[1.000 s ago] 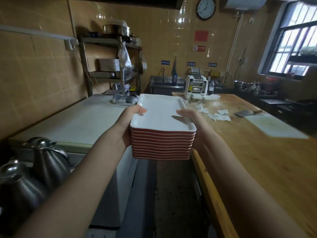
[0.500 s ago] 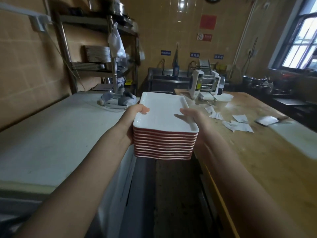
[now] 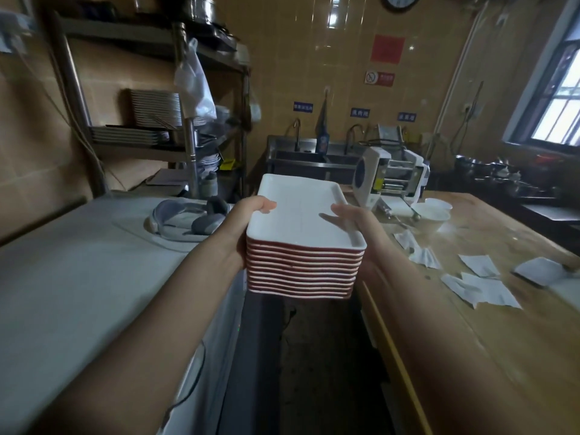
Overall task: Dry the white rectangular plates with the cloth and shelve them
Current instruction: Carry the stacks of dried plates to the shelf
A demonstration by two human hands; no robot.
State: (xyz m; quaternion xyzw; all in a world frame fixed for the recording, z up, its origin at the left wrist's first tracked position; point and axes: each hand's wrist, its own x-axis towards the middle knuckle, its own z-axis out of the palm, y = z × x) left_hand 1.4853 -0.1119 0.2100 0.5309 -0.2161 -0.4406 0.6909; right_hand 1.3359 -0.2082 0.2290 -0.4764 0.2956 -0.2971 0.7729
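I carry a stack of several white rectangular plates (image 3: 301, 221) with red undersides in front of me, over the aisle between two counters. My left hand (image 3: 248, 221) grips the stack's left side, thumb on the top plate's rim. My right hand (image 3: 357, 224) grips the right side, thumb lying on the top plate. The fingers under the stack are hidden. A metal shelf rack (image 3: 185, 146) stands ahead on the left and holds more stacked plates (image 3: 155, 108). No cloth is in my hands.
A white counter (image 3: 78, 277) runs along the left, with a grey headset-like device (image 3: 191, 218) on it. The wooden table (image 3: 489, 309) on the right carries white bowls (image 3: 431, 213), paper scraps (image 3: 477, 287) and a machine (image 3: 386, 177). A steel sink (image 3: 310, 155) stands at the back.
I have walked forward along the aisle with the stack; the shelf rack, sink and machine are nearer and larger. The kettles have left the view. My grip on the plates is unchanged.
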